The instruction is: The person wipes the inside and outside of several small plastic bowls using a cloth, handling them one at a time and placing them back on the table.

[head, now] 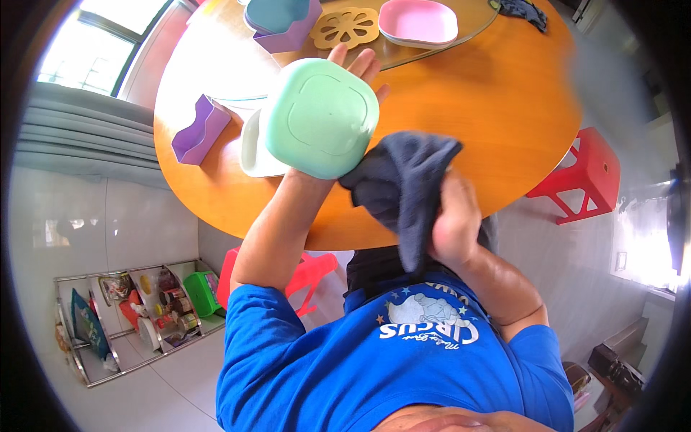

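Observation:
A mint-green plastic dish [325, 116], its underside facing the camera, rests on my left hand [363, 66], whose fingers show past its upper edge. The palm and thumb are hidden behind the dish. In my right hand [458, 216] is a bunched dark grey cloth [407, 178], which hangs down and reaches to the dish's lower right edge. Left of the dish, a white plastic dish [251, 148] lies on the wooden table, partly covered from view. A purple plastic holder [202, 131] with a wavy edge stands farther left.
Along the round table's [475, 92] far side are blue dishes [276, 16] in a purple holder [291, 39], a flower-shaped trivet [346, 27], stacked pink dishes [418, 21] and a dark cloth [522, 13]. Red plastic stools [594, 173] stand nearby. A metal rack [146, 318] is at lower left.

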`<state>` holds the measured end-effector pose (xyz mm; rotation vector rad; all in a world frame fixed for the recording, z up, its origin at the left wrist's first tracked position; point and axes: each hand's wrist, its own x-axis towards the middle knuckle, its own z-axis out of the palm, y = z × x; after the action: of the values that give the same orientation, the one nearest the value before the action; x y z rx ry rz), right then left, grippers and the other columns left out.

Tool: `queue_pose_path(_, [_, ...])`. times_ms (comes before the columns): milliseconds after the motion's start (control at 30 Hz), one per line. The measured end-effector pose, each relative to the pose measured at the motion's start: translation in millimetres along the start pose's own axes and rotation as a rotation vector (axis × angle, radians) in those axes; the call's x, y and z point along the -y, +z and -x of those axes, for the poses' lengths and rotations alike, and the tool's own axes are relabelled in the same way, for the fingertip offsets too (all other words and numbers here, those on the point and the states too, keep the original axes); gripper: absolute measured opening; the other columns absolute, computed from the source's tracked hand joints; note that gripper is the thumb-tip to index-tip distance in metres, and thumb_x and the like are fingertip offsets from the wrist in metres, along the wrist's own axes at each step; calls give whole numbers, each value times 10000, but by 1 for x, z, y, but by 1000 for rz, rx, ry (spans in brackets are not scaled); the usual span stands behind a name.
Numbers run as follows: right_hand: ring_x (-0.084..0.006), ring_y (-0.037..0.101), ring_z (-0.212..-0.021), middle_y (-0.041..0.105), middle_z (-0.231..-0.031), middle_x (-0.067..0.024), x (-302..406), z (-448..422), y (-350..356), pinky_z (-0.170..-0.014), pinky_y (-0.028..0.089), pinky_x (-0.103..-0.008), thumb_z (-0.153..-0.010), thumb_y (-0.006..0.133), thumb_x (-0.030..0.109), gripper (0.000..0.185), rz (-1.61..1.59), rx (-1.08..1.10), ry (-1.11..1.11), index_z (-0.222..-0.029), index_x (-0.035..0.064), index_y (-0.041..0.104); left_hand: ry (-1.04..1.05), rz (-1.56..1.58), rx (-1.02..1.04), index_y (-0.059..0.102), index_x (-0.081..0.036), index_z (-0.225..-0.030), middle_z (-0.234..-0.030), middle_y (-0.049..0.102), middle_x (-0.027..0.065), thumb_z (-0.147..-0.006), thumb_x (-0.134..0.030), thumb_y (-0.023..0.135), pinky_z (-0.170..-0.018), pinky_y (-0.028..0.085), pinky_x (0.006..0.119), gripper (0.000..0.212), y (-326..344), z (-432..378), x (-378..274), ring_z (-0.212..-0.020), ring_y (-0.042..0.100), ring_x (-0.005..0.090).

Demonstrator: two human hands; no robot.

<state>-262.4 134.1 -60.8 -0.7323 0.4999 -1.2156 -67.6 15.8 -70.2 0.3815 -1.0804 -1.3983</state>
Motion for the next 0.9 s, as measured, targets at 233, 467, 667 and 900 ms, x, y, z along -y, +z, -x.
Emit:
queue_pose_path(233, [-311,580,-1296,599,-1407,-164,11,-27,-23,-1137,443,-465,-1128,332,365,541,107,-123,-436,-1438,-47,495,-47,-27,15,276,-78,-1620,-1637,335,262,-1061,-428,516,-1228,311,590,701,8,4,-6,-1517,343,422])
queue_pose_path(467, [-528,248,-1515,374,-1580,-301,-29,-36,29,-1220,211,-608,-885,699,295,701,1338,373,-741,-1455,-50,480,-75,-123,55,155,-101,-1656,-1691,232,219,-1112,-408,363,-1277,221,515,658,21,10,-3,-1570,235,355])
queue_pose_path(667, [-542,143,-1549,274,-1651,-294,-25,-61,41,-1221,152,-642,-968,623,374,667,1504,296,-731,-1503,3,479,-293,335,-18,136,-135,-1671,-1720,192,141,-1117,-514,290,-1282,173,409,688,37,29,-11,-1595,180,267])
queue_pose_path(900, [-668,68,-1479,16,-1594,-476,-51,-52,36,-1234,104,-629,-1042,572,274,731,1086,119,-635,-1562,-102,222,-76,179,-76,177,-101,-1658,-1693,255,171,-1091,-386,481,-1269,246,488,703,12,14,4,-1557,263,313])
